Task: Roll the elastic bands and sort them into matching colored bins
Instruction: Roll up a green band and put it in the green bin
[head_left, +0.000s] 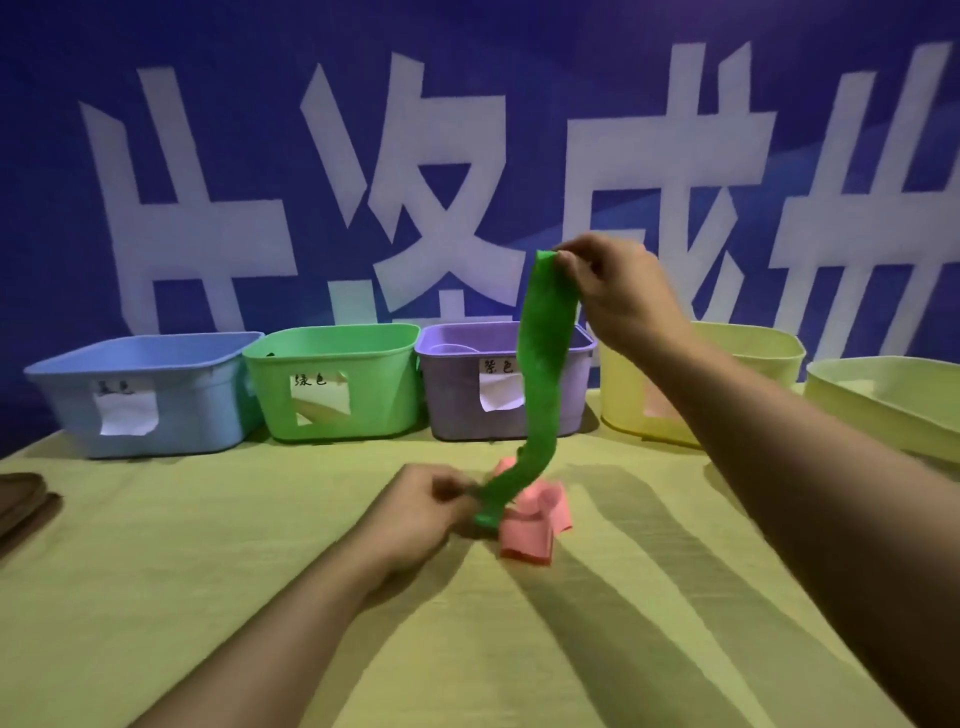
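A long green elastic band (540, 374) hangs stretched between my two hands over the table. My right hand (615, 291) pinches its top end high up, in front of the purple bin (576, 374). Low near the table, my left hand (421, 506) pinches the band's bottom end. A crumpled pink band (535, 525) lies on the yellow-green cloth just behind and right of the green band's lower end. The green bin (332, 379) stands at the back, left of the purple one.
A blue bin (140, 389) stands at the back left. A yellow bin (748, 353) sits right of the purple bin, and another pale yellow bin (883, 400) at the far right. A brown object (21, 499) lies at the table's left edge.
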